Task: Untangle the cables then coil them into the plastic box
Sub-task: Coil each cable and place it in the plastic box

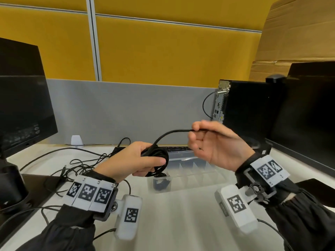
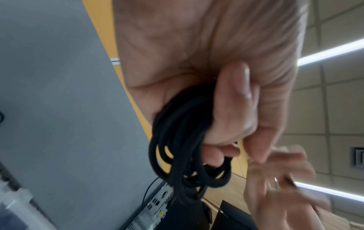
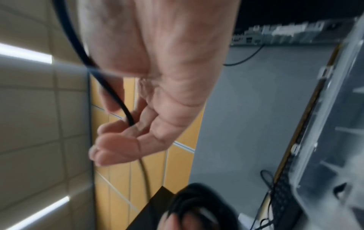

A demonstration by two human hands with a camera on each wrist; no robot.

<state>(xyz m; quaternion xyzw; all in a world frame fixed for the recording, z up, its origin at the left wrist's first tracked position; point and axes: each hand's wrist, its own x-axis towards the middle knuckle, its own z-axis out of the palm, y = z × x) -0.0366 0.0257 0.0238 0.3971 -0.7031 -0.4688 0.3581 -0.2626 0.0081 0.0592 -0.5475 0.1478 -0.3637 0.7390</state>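
Coiling step: left hand [image 1: 137,160] is gripping the black cable coil [image 1: 157,156]; right hand [image 1: 215,144], at 3 o'clock, is pinching its free tail [image 1: 170,133]. Next, probably: wrapping the tail on, lowering the coil into the plastic box [image 1: 188,176].

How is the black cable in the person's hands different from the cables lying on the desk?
The held black cable is wound into a tight coil, lifted off the desk; the desk cables sprawl in loose, crossing loops. The left hand grips the coil and the right hand pinches its free end; nothing touches the desk cables. All are dark.
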